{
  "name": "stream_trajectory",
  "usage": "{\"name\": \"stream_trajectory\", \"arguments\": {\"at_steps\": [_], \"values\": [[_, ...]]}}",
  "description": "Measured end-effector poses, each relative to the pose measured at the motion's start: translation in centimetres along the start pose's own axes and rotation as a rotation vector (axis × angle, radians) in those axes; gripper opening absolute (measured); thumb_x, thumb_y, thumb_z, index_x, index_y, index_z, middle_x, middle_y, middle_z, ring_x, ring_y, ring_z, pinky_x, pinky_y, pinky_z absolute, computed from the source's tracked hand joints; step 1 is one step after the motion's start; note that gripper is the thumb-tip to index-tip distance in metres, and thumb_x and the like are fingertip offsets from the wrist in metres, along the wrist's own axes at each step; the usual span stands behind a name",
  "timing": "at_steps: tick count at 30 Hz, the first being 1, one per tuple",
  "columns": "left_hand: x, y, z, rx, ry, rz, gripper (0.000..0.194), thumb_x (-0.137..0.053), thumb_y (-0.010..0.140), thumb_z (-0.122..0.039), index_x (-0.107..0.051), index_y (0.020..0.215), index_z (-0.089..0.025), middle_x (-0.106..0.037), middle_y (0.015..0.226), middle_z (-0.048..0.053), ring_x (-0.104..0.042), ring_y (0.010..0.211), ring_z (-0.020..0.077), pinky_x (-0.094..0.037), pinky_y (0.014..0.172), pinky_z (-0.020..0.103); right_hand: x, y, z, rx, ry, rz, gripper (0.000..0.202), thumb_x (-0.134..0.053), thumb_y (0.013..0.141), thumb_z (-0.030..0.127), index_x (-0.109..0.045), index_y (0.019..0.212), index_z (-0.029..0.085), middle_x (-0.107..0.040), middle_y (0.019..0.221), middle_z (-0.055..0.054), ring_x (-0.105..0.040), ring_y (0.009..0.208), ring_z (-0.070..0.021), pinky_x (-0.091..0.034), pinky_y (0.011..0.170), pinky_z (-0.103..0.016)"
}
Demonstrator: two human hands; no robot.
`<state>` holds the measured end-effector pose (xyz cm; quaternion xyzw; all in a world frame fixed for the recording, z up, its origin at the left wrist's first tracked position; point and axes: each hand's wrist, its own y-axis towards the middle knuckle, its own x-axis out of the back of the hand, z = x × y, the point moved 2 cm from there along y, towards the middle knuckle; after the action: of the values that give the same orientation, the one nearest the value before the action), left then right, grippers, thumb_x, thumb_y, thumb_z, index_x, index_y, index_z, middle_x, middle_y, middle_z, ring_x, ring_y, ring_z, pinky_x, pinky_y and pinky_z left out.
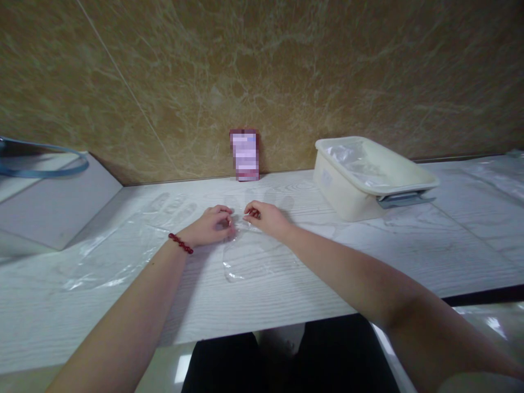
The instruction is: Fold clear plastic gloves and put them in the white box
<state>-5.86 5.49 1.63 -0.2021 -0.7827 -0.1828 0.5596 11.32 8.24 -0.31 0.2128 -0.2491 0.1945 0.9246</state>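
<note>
Midway between the front and back edges of the pale, wood-grained counter [196, 311], thin clear plastic film [262, 259] lies under the left hand [213, 225] and right hand [266, 218], thumb and fingertips of each pinching its upper edge. Flatter film [118, 254] with rounded, finger-like lobes spreads leftward. Near the back edge stand a smooth cream tub [341, 191], its corners rounded, and a phone [245, 155] against the marbled wall [266, 71]. The phone's screen is blurred out; glare obscures the pinched film's outline. The counter's left side cuts off a white box [57, 207].
</note>
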Motion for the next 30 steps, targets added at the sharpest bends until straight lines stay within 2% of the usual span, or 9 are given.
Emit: {"name": "stream_trajectory", "arguments": {"at_steps": [8, 14, 18, 21, 25, 30], "values": [[0.2, -0.5, 0.3, -0.011, 0.042, -0.026, 0.041, -0.047, 0.072, -0.046, -0.049, 0.102, -0.019, -0.051, 0.108, 0.007, -0.044, 0.103, 0.0201, -0.031, 0.09, 0.034, 0.1, -0.1, -0.1, -0.017, -0.062, 0.014, 0.011, -0.054, 0.071, 0.016, -0.055, 0.082, 0.019, -0.057, 0.067, 0.003, -0.052, 0.063, -0.0076, -0.039, 0.06, -0.019], [0.3, -1.1, 0.9, -0.018, 0.053, -0.029, 0.038, -0.047, 0.073, -0.042, -0.052, 0.102, -0.018, -0.054, 0.106, 0.007, -0.046, 0.101, 0.02, -0.033, 0.089, 0.034, 0.0, 0.0, 0.1, 0.024, -0.124, 0.071, 0.008, -0.055, 0.071, 0.019, -0.061, 0.076, 0.019, -0.059, 0.067, 0.003, -0.052, 0.061, -0.0078, -0.038, 0.058, -0.018], [0.5, -1.3, 0.7, -0.039, 0.047, -0.006, 0.035, -0.039, 0.079, -0.039, -0.054, 0.104, -0.02, -0.055, 0.105, 0.006, -0.047, 0.101, 0.0194, -0.034, 0.09, 0.034, 0.0, 0.0, 0.3, 0.029, -0.182, 0.087, 0.014, -0.054, 0.073, 0.021, -0.064, 0.082, 0.02, -0.063, 0.074, 0.0, -0.053, 0.065, -0.0092, -0.039, 0.061, -0.02], [0.4, -1.5, 0.5, -0.014, 0.095, -0.018, 0.04, -0.035, 0.081, -0.043, -0.051, 0.111, -0.022, -0.05, 0.115, 0.007, -0.041, 0.109, 0.0209, -0.031, 0.092, 0.035, 0.0, -0.1, 0.5, 0.093, -0.238, 0.094, 0.02, -0.056, 0.072, 0.025, -0.064, 0.089, 0.019, -0.063, 0.08, -0.003, -0.054, 0.071, -0.0116, -0.039, 0.065, -0.022], [-0.1, -1.6, 0.4, 0.071, 0.188, -0.03, 0.05, -0.039, 0.076, -0.053, -0.048, 0.117, -0.025, -0.04, 0.127, 0.007, -0.033, 0.116, 0.0254, -0.026, 0.096, 0.039, 0.0, -0.4, 0.9, 0.169, -0.302, 0.117, 0.027, -0.059, 0.07, 0.026, -0.062, 0.095, 0.018, -0.063, 0.087, -0.005, -0.055, 0.081, -0.0146, -0.039, 0.074, -0.026], [-0.7, -1.6, 0.7, 0.152, 0.232, 0.026, 0.056, -0.039, 0.072, -0.06, -0.045, 0.119, -0.031, -0.034, 0.131, 0.006, -0.026, 0.12, 0.0283, -0.021, 0.097, 0.044, 0.1, -0.6, 1.2, 0.24, -0.343, 0.144, 0.029, -0.058, 0.071, 0.025, -0.06, 0.099, 0.018, -0.062, 0.095, -0.006, -0.052, 0.093, -0.0172, -0.035, 0.084, -0.03]]}}
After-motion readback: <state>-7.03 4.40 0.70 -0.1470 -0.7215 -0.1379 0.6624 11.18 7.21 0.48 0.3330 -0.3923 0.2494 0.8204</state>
